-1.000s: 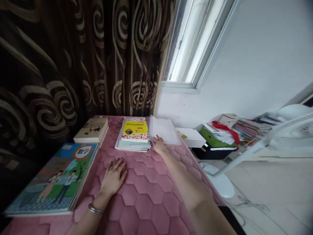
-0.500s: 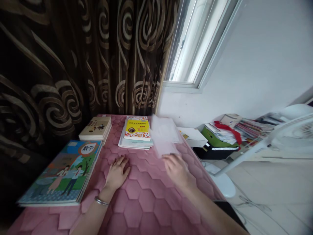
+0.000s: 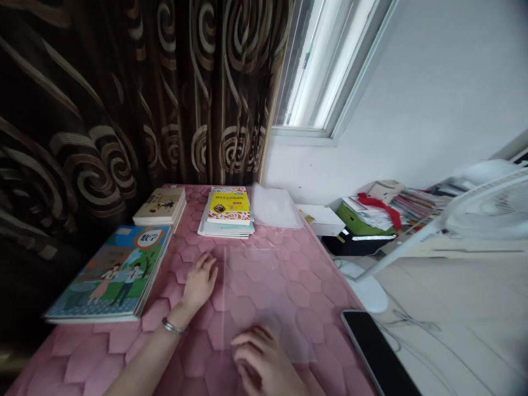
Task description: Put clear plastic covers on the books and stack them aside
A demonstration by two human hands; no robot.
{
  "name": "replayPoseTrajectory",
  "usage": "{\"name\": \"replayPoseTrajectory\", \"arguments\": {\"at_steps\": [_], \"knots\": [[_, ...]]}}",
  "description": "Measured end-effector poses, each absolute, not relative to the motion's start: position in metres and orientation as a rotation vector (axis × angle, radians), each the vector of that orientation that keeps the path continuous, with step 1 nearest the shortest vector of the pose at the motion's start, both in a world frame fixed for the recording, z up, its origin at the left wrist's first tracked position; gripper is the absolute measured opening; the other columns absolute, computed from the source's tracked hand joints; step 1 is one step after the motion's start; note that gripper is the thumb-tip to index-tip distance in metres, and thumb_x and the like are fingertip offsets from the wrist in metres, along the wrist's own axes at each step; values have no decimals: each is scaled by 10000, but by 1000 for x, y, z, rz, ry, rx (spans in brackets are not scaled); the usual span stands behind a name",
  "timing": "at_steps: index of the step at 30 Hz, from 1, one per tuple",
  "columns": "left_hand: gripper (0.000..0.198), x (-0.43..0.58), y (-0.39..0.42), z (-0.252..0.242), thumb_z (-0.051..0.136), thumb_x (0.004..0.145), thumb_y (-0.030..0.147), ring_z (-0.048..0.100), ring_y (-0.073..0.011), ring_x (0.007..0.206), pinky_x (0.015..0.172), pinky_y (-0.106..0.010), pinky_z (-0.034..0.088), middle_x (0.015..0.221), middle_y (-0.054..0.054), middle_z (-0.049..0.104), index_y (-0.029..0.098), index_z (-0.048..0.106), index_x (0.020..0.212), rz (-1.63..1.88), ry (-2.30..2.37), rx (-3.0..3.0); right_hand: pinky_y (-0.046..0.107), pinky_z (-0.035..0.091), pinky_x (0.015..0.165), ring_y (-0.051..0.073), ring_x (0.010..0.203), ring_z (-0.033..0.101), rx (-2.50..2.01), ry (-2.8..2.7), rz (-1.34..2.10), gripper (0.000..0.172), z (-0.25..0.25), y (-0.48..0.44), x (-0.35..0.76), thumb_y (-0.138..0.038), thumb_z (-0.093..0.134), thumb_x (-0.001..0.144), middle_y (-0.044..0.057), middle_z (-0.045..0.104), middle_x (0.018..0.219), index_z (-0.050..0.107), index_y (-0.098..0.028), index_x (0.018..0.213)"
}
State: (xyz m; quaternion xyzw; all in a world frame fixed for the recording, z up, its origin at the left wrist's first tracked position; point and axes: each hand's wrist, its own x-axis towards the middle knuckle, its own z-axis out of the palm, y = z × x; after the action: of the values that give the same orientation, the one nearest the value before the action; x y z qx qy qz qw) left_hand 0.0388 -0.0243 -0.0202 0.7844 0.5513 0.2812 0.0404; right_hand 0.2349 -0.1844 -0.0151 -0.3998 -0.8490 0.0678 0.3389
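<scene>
Transparent plastic sheet lies on the pink hexagon-quilted cover in the head camera's view, the only one, directly before the person; take it as the clock's centre, twelve pointing away. The right hand is over its six o'clock end, fingers curled and blurred; whether they pinch the film or merely rest on it is hidden. The left hand is palm down on the quilting towards ten o'clock, fingers loosely spread, just beside the sheet, apparently not holding it.

With nothing evidently pinning the film, an uneven pull could skew or wrinkle it, and the padded seams give poor backing against creases. At twelve, the stack of clear sheets could slide apart if brushed, or cling together. Should the white fan at three o'clock blow this way, loose sheets might lift; whether it runs is unclear. Towards four, the black-screened device sits at the cover's edge, where a wide forearm sweep could tip it off.
</scene>
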Motion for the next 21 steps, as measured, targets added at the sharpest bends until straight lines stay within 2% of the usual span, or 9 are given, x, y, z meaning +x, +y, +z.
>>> {"name": "replayPoseTrajectory", "arguments": {"at_steps": [2,4,7,10,13,17,21], "knots": [[366,49,-47,-20,418,951,288,445,-228,1346,1114,-432,394,1424,-104,517,185,594,1255,856,1602,2452,283,497,824,173,941,626,-1223,-2061,268,157,-1,-178,250,-175,474,849,45,676,999,577,-234,951],[403,59,-71,-22,407,962,317,373,-235,1395,1139,-448,353,1487,-104,445,196,547,1320,789,1501,2522,294,511,786,189,904,648,-1475,-1865,195,197,4,-165,274,-212,423,892,68,679,968,577,-218,1015],[460,69,-97,-26,435,953,354,361,-253,1403,1144,-480,330,1529,-111,386,208,489,1385,639,1422,2600,367,516,806,269,938,657,-1875,-1652,63,273,-4,-142,314,-311,468,869,152,677,1011,601,-149,1045],[498,72,-105,-29,463,939,370,342,-250,1414,1156,-505,294,1550,-101,349,225,453,1415,513,1405,2634,382,509,811,298,938,675,-2134,-1568,126,361,-18,-128,342,-392,496,861,190,694,1008,627,-117,1052],[496,71,-104,-29,473,932,362,323,-251,1424,1154,-514,291,1550,-98,347,230,460,1410,470,1425,2629,348,505,803,278,936,689,-2152,-1514,282,336,-25,-125,349,-410,538,820,160,719,985,648,-143,992],[487,70,-102,-29,481,928,353,333,-249,1419,1159,-514,282,1539,-99,370,225,476,1398,536,1407,2605,322,498,713,232,759,693,-2059,-1423,491,206,-15,-126,345,-395,534,778,52,726,759,637,-217,784],[392,69,-103,-19,472,928,348,419,-252,1368,1129,-497,351,1466,-100,480,219,600,1275,665,1376,2437,292,480,598,195,615,645,-1925,-1242,721,251,16,-128,334,-474,544,746,7,670,629,603,-235,696]]}}
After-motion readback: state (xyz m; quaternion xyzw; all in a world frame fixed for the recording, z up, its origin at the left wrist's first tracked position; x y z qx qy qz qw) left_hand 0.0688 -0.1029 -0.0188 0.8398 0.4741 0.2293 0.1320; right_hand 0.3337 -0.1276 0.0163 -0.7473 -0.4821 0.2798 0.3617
